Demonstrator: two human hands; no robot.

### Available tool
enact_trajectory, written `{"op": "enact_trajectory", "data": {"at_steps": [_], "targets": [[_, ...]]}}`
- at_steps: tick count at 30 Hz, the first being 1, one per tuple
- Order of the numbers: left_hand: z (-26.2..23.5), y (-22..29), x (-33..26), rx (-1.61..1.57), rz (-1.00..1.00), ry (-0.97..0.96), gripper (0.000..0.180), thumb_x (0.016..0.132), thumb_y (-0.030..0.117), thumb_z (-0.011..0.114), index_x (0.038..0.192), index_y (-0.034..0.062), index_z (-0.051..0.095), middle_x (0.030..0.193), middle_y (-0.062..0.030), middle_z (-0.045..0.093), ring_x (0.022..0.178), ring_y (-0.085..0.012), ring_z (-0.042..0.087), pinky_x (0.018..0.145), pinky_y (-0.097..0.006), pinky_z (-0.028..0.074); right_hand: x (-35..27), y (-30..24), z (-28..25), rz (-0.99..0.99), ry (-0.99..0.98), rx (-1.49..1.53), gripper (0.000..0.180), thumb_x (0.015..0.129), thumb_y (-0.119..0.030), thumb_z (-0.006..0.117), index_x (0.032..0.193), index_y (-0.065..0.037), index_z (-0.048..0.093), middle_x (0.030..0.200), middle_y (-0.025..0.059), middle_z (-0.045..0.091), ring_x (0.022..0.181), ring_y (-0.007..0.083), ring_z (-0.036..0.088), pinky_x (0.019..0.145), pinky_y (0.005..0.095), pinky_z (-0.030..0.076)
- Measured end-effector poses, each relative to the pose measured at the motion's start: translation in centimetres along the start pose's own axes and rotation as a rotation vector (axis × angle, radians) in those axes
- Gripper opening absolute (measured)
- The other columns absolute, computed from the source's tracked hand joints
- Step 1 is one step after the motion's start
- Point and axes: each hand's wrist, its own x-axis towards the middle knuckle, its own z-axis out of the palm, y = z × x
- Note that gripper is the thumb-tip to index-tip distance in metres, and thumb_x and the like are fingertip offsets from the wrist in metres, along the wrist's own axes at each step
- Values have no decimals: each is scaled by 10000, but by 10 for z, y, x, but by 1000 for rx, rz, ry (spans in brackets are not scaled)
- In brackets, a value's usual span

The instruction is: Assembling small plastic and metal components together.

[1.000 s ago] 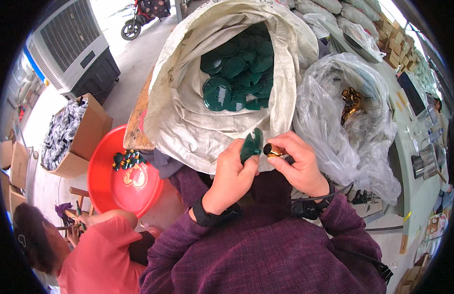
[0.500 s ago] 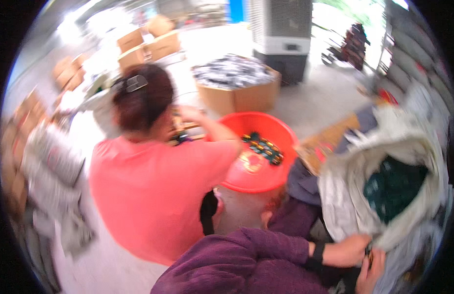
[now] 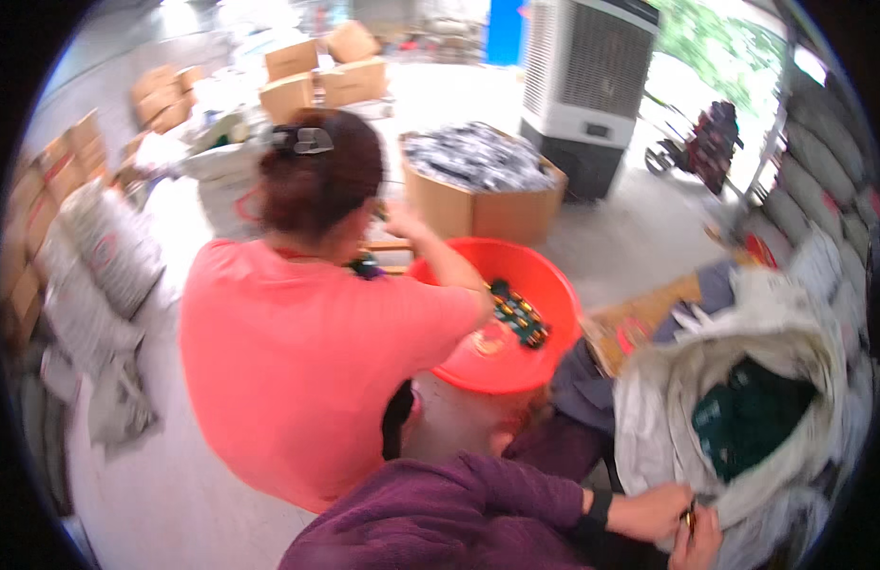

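Left hand (image 3: 649, 513) and right hand (image 3: 698, 546) pinch a small dark-and-gold clip-like part (image 3: 688, 518) together | part sits at the lip of the white woven sack (image 3: 649, 418) (full of dark green pieces (image 3: 749, 418)) | probably light, rigid, slippery; best gripped by its edges.

Left hand (image 3: 649, 513) and right hand (image 3: 698, 543) close together low right, fingers pinched.
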Motion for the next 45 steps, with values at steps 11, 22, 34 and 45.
{"op": "enact_trajectory", "data": {"at_steps": [11, 22, 34, 45], "targets": [[-9, -2, 12, -91, -90, 15, 212, 729, -27, 480, 938, -40, 511, 732, -104, 550, 595, -171, 583, 538, -296, 470, -9, 35, 21, 441, 212, 1091, 216, 809, 20, 625, 998, -18, 528, 896, 22, 586, 835, 69, 563, 748, 217, 462], [-6, 3, -2, -99, -141, -3, 143, 748, -49, 470, 882, -50, 522, 705, -85, 536, 534, -137, 582, 485, -270, 458, -16, 31, 29, 139, 301, 663, 216, 805, -22, 628, 995, 24, 535, 843, 75, 565, 762, 173, 591, 687, 276, 473], [-9, 21, -3, 288, -4, -70, 195, 651, -32, 541, 824, -64, 456, 753, -229, 494, 673, -449, 523, 583, -473, 417, -14, 23, 13, 254, 139, 578, 148, 836, -67, 605, 940, 25, 552, 779, 61, 586, 625, 126, 571, 572, 268, 474], [-2, 16, -8, 210, 31, -62, 215, 652, -30, 546, 842, -77, 456, 790, -243, 496, 665, -443, 528, 573, -485, 420, -20, 19, 19, 317, 172, 528, 119, 863, -95, 578, 866, 13, 529, 709, 111, 573, 581, 222, 566, 551, 297, 445]]}}
